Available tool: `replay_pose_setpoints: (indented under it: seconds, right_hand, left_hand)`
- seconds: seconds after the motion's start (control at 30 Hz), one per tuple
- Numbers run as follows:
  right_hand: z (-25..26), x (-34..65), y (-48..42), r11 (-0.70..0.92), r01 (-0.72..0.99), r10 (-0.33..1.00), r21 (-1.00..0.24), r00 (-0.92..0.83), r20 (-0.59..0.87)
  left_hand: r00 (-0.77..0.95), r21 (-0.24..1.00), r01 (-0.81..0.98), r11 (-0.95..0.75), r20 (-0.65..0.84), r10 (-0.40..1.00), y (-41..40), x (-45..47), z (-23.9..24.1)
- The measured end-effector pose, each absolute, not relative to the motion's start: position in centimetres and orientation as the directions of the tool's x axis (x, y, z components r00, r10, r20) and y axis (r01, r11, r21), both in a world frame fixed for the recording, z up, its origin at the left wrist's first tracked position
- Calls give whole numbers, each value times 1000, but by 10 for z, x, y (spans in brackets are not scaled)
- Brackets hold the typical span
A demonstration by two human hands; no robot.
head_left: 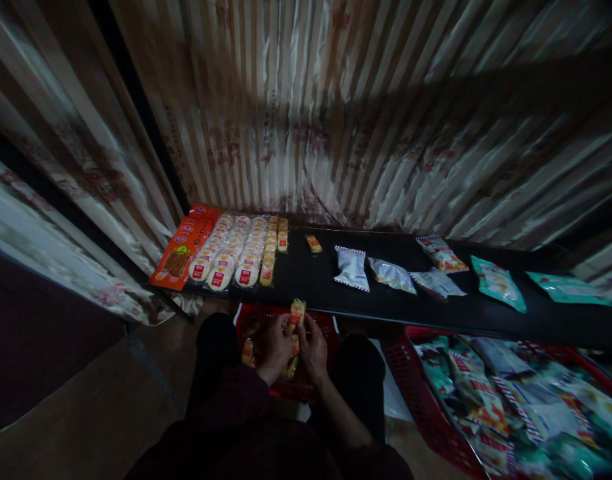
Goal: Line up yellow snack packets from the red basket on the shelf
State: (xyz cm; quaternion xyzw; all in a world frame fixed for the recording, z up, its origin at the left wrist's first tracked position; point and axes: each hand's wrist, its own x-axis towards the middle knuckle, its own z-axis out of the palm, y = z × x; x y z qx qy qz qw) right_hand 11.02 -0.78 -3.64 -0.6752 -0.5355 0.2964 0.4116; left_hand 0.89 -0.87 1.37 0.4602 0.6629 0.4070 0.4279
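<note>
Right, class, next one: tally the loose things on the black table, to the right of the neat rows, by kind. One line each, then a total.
Yellow pack: 1
Silver bags: 3
Red-and-white bag: 1
Teal bags: 2
Total: 7

Counts, placed relative to the one black table. At its left end we count three columns of round packs and two columns of small yellow packs; overlap keeps us from unit totals. Orange packs at its extreme left: number unclear. Near its middle: one lone yellow pack. Toward its right: four silver or striped bags, two green bags. Below its front edge: two red baskets, contents too jumbled for us to count.
</note>
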Motion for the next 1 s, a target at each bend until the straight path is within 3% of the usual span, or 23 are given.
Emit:
replay_pose_setpoints:
  seconds: [0.27, 0.63, 1.0]
  right_hand:
    - [-28, 111, 10, -20, 437, 970, -899, 226, 88]
    - [-2, 111, 43, -118, 492, 970, -863, 245, 6]
    - [-2, 106, 74, -42, 476, 981, -878, 186, 54]
  left_hand:
    - [-216, 941, 273, 201, -143, 966, -1, 11, 28]
    - [-208, 892, 443, 86, 9, 978, 30, 13, 30]
    - [-240, 909, 393, 137, -43, 970, 54, 13, 36]
